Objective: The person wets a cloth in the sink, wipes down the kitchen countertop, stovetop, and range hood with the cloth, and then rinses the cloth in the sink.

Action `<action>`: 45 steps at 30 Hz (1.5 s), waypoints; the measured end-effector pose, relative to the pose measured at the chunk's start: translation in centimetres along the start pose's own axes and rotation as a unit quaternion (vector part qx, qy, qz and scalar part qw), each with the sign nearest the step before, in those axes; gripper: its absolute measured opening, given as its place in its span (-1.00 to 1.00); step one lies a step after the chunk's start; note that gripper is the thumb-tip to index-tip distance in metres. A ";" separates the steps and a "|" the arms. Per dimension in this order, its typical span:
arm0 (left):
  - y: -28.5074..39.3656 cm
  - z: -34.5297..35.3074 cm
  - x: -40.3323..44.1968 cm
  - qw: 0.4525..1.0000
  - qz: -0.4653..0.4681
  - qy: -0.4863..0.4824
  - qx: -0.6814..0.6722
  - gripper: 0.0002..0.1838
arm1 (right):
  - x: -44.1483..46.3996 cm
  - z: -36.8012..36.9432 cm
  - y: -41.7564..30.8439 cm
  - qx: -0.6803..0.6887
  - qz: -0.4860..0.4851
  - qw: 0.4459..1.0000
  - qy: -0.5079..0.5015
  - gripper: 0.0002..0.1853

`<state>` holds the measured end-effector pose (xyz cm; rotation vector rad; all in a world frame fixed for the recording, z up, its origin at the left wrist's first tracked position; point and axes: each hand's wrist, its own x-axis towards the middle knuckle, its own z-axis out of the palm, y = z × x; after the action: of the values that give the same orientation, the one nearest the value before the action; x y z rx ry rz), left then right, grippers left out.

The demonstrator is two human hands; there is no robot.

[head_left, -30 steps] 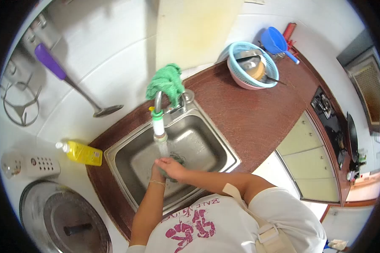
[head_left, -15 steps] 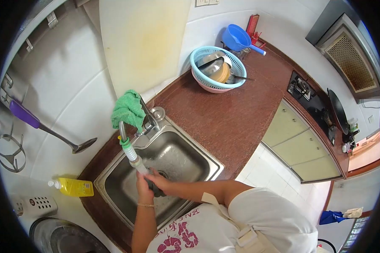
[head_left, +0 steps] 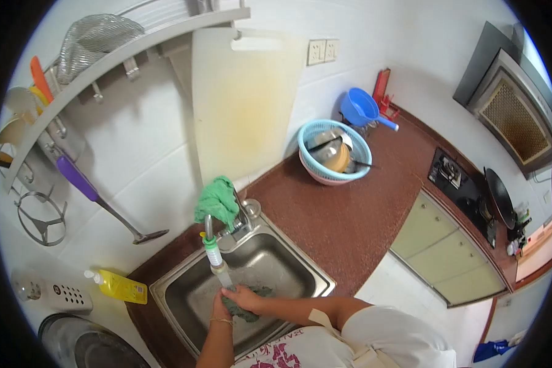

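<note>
Both my hands are over the stainless steel sink (head_left: 288, 260), under the tap's extension nozzle (head_left: 213, 253). Water runs from it onto them. A dark grey-green cloth (head_left: 246, 314) hangs spread out below my fingers. My right hand (head_left: 246, 299) grips it from the right side, fingers pressed together. My left hand (head_left: 222, 308) is closed on its left edge, close against the right hand. A green cloth (head_left: 218, 202) is draped over the tap's neck.
A yellow detergent bottle (head_left: 124, 287) lies left of the sink. On the brown counter (head_left: 325, 230) stands a blue basket (head_left: 305, 147) of bowls, with a blue dipper (head_left: 359, 107) behind. A purple-handled spatula (head_left: 76, 178) hangs on the wall. The stove (head_left: 463, 190) is far right.
My view has tilted upward, so the wall rack now shows and the scene sits lower. The dark cloth, bunched before, is now more spread out between my hands.
</note>
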<state>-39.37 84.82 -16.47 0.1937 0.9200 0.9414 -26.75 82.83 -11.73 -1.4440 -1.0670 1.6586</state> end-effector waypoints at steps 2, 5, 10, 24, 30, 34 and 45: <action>-0.6 -0.5 0.7 0.999 0.023 -0.039 0.026 -0.64 | -0.4 -0.4 -1.0 0.013 0.006 1.000 0.010 -0.28; -1.3 1.3 1.4 0.998 0.031 0.035 -0.036 -0.64 | 0.2 -1.4 -1.8 0.013 0.006 0.998 0.065 -0.36; -1.7 4.8 0.0 0.997 -0.018 0.033 -0.067 -0.63 | 1.8 -2.0 -0.7 0.068 -0.072 0.989 0.106 -0.47; -4.2 -0.5 2.1 0.988 -0.007 0.027 -0.153 -0.59 | -1.4 -2.1 -3.9 -0.213 -0.123 0.968 0.047 -0.47; -0.9 6.7 -5.4 0.990 -0.081 0.033 -0.109 -0.39 | -1.0 -2.3 -2.2 -0.177 -0.144 0.964 0.138 -0.62; -0.4 8.3 -6.7 0.987 -0.096 -0.039 -0.119 -0.31 | -0.8 -2.7 -2.6 -0.345 -0.224 0.900 0.144 -0.59; -4.0 0.0 2.9 0.986 0.016 0.060 -0.154 -0.68 | 1.5 -2.5 -3.8 -0.113 -0.059 0.992 -0.013 -0.50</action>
<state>-36.16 84.61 -20.23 -0.1138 0.8699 1.1217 -24.60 86.15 -9.10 -1.4712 -1.3654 1.5146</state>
